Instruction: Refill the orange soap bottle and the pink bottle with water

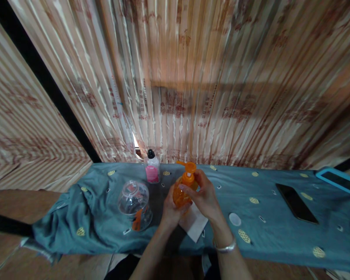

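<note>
just in front of the pleated curtain (192,77), on the teal cloth (280,194) that covers the long surface, an orange pump bottle (183,190) stands more or less upright between both hands. the left hand (169,208) wraps round the lower body of the orange pump bottle from its near left side, fingers curled shut against the plastic, which looks like a bracing grip to keep it from tipping. the right hand (205,196) closes over the bottle's right shoulder and neck, its fingers folded round just under the pump head, as one would hold a collar to steady or turn it; whether it is turning i cannot tell. the bottle is translucent orange with a brighter orange pump whose spout points left, and a darker band at the collar. under the bottle and slightly nearer lies a white paper square (196,224), probably there to catch drips. left of the bottle a clear glass jar (134,204) lies tilted on the cloth. behind the bottle stands a small bottle with a pink label (152,167) and black cap. right of the bottle sit a small white disc (235,219), then a dark phone (296,203), well apart.
</note>
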Action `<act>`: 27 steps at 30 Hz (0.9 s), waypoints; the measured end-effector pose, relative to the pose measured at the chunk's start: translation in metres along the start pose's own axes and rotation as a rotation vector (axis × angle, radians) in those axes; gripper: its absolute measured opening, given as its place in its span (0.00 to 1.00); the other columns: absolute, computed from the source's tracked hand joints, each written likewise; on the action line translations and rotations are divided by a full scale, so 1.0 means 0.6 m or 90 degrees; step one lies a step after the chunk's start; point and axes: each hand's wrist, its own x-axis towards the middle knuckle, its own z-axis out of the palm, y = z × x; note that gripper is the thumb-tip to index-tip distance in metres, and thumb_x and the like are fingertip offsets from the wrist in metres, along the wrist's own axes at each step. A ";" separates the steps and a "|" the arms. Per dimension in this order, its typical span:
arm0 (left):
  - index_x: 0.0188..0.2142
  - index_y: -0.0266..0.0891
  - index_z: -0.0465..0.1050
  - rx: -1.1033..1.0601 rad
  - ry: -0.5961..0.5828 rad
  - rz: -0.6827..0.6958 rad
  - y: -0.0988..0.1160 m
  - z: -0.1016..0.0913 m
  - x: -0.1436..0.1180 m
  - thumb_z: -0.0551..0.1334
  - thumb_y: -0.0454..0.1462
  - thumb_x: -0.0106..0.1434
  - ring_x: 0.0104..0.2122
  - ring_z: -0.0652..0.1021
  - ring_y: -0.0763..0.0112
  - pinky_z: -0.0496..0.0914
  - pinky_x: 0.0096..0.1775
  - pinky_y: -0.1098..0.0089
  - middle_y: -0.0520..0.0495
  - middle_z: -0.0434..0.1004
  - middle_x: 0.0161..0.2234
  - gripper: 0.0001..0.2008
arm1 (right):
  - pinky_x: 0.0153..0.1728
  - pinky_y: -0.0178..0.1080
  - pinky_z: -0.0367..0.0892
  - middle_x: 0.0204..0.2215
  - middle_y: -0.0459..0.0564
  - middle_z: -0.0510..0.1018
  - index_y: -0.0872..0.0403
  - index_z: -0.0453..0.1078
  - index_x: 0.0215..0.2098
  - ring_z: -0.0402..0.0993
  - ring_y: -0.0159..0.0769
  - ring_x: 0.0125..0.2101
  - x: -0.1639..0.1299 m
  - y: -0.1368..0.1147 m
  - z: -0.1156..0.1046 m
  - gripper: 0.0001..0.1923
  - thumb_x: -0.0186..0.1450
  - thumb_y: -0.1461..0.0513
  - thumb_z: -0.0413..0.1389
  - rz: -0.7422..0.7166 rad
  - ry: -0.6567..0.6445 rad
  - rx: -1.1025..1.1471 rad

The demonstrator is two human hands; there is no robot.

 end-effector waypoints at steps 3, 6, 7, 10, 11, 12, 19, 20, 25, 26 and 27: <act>0.53 0.40 0.68 -0.008 -0.004 0.011 -0.003 -0.001 0.001 0.72 0.41 0.47 0.47 0.78 0.58 0.73 0.49 0.61 0.42 0.78 0.49 0.33 | 0.53 0.43 0.64 0.50 0.51 0.74 0.52 0.63 0.54 0.71 0.38 0.51 0.002 -0.001 -0.014 0.28 0.58 0.54 0.63 -0.026 -0.077 0.031; 0.53 0.40 0.67 -0.017 -0.008 -0.006 0.001 0.001 0.001 0.73 0.41 0.46 0.47 0.78 0.58 0.73 0.50 0.60 0.42 0.77 0.49 0.35 | 0.54 0.43 0.62 0.52 0.53 0.75 0.54 0.66 0.54 0.70 0.39 0.52 0.002 -0.002 -0.023 0.23 0.62 0.55 0.58 -0.032 -0.119 0.016; 0.53 0.40 0.67 -0.021 -0.006 -0.012 0.004 0.001 0.001 0.73 0.40 0.46 0.47 0.78 0.58 0.73 0.50 0.61 0.42 0.77 0.49 0.35 | 0.52 0.43 0.63 0.49 0.53 0.76 0.54 0.67 0.52 0.72 0.39 0.49 0.001 -0.002 -0.022 0.20 0.63 0.55 0.57 -0.031 -0.117 0.008; 0.52 0.40 0.68 -0.014 0.000 -0.027 0.012 0.002 -0.001 0.73 0.40 0.46 0.46 0.79 0.59 0.73 0.49 0.61 0.43 0.78 0.48 0.34 | 0.43 0.41 0.66 0.39 0.48 0.77 0.53 0.68 0.45 0.73 0.37 0.39 -0.002 -0.002 -0.007 0.15 0.62 0.55 0.58 -0.017 -0.049 -0.018; 0.52 0.40 0.68 -0.002 0.003 -0.030 0.013 0.002 -0.002 0.73 0.40 0.46 0.46 0.79 0.59 0.73 0.49 0.62 0.44 0.79 0.47 0.33 | 0.41 0.41 0.66 0.36 0.47 0.77 0.52 0.67 0.43 0.73 0.36 0.37 -0.003 -0.002 -0.001 0.14 0.61 0.55 0.60 -0.009 -0.015 -0.032; 0.51 0.40 0.68 0.010 0.006 -0.033 0.015 0.002 -0.002 0.73 0.40 0.46 0.46 0.79 0.59 0.73 0.49 0.61 0.44 0.79 0.47 0.33 | 0.39 0.40 0.65 0.34 0.46 0.76 0.52 0.66 0.42 0.72 0.36 0.35 -0.003 -0.002 0.003 0.15 0.60 0.56 0.61 -0.001 0.013 -0.044; 0.53 0.41 0.68 0.006 -0.008 -0.001 0.010 -0.001 -0.001 0.72 0.41 0.47 0.47 0.78 0.59 0.72 0.49 0.61 0.44 0.78 0.49 0.33 | 0.49 0.40 0.66 0.45 0.47 0.77 0.49 0.67 0.50 0.73 0.37 0.47 -0.001 -0.006 -0.008 0.19 0.62 0.55 0.59 -0.040 -0.075 -0.004; 0.53 0.41 0.68 0.001 -0.008 -0.002 0.010 0.000 -0.001 0.72 0.40 0.47 0.46 0.78 0.59 0.72 0.49 0.61 0.44 0.78 0.48 0.33 | 0.49 0.40 0.67 0.44 0.46 0.78 0.48 0.68 0.48 0.74 0.37 0.47 -0.001 -0.007 -0.010 0.16 0.63 0.55 0.58 -0.044 -0.082 -0.004; 0.52 0.40 0.69 0.015 0.007 -0.002 0.012 0.001 -0.001 0.72 0.40 0.47 0.45 0.79 0.59 0.73 0.48 0.61 0.44 0.79 0.47 0.31 | 0.46 0.42 0.69 0.41 0.48 0.80 0.50 0.72 0.45 0.76 0.38 0.42 -0.004 -0.012 0.002 0.15 0.62 0.54 0.59 -0.024 0.021 -0.046; 0.51 0.40 0.69 0.021 0.010 -0.003 0.012 0.002 -0.001 0.72 0.41 0.47 0.46 0.79 0.59 0.73 0.49 0.61 0.43 0.79 0.47 0.31 | 0.48 0.43 0.67 0.44 0.50 0.79 0.51 0.72 0.45 0.75 0.40 0.45 -0.005 -0.012 0.007 0.17 0.60 0.53 0.60 -0.018 0.056 -0.060; 0.51 0.39 0.69 0.025 0.012 -0.006 0.012 0.002 -0.001 0.72 0.41 0.47 0.46 0.79 0.58 0.73 0.49 0.60 0.43 0.79 0.47 0.31 | 0.52 0.45 0.65 0.46 0.52 0.78 0.52 0.72 0.46 0.73 0.42 0.48 -0.006 -0.013 0.011 0.19 0.59 0.53 0.61 -0.012 0.087 -0.075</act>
